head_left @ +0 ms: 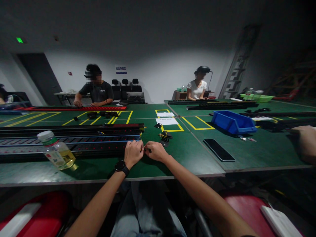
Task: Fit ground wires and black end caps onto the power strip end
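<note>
My left hand [134,152], with a black watch [121,167] on its wrist, is closed at the right end of a long black rail [103,147] with red dots. Fingertip to fingertip with it, my right hand [155,151] is closed in a pinch. Whatever lies between the fingers is too small and hidden to make out. Just beyond the hands are small black perforated brackets [164,142] and a little bundle of yellow and black wire [163,134]. Further rails, one with a blue edge [113,137], lie parallel to the left.
A drink bottle [57,151] leans on the left near the front edge. To the right are a phone [218,150] and a blue bin [233,123]. Paper sheets [166,121] lie ahead. Two people sit across the green table [192,161]; another person's hand [307,141] shows at far right.
</note>
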Action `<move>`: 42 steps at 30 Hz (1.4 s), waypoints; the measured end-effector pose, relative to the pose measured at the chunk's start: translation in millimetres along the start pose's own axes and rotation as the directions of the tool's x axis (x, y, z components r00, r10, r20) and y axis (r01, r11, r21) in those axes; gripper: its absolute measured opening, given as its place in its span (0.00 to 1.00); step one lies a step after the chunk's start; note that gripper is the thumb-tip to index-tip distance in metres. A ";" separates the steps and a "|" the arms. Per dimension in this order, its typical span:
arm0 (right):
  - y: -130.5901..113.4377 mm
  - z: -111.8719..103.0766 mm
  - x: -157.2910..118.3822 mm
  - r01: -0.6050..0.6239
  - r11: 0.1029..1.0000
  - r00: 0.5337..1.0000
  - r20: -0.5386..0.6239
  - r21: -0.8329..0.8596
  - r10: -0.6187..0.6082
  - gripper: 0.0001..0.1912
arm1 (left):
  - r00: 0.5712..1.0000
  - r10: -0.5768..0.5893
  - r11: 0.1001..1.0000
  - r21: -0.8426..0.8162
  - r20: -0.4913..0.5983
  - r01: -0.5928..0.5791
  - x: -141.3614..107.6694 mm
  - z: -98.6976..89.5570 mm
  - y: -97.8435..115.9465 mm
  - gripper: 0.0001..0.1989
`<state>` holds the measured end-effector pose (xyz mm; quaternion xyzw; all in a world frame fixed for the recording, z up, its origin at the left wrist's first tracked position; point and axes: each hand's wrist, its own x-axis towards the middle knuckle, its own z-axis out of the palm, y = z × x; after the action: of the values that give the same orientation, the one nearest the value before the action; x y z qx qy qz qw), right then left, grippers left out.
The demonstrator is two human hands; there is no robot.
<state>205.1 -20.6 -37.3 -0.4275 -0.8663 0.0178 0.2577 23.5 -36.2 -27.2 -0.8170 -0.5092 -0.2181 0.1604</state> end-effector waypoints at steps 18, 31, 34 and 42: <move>-1.4 -2.6 0.0 0.007 1.000 1.000 -0.017 0.024 -0.006 0.11 | 1.000 -0.005 1.000 0.020 0.000 0.005 -0.5 0.1 -0.4 0.03; -1.6 0.2 0.6 0.017 1.000 0.999 -0.042 0.018 -0.016 0.10 | 1.000 -0.002 1.000 0.007 0.023 0.002 0.3 -2.9 0.8 0.03; -2.4 0.3 0.7 0.015 1.000 0.999 -0.047 0.019 -0.014 0.10 | 1.000 -0.004 1.000 0.003 0.021 0.004 0.1 -2.5 0.7 0.04; 0.2 2.6 -0.5 0.014 1.000 0.999 -0.048 0.027 -0.013 0.08 | 0.999 0.015 1.000 0.008 0.036 -0.015 0.2 -2.3 1.5 0.02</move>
<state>204.3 -20.4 -39.9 -0.4185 -0.8624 0.0176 0.2842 24.4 -37.8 -25.2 -0.8238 -0.5068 -0.2004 0.1562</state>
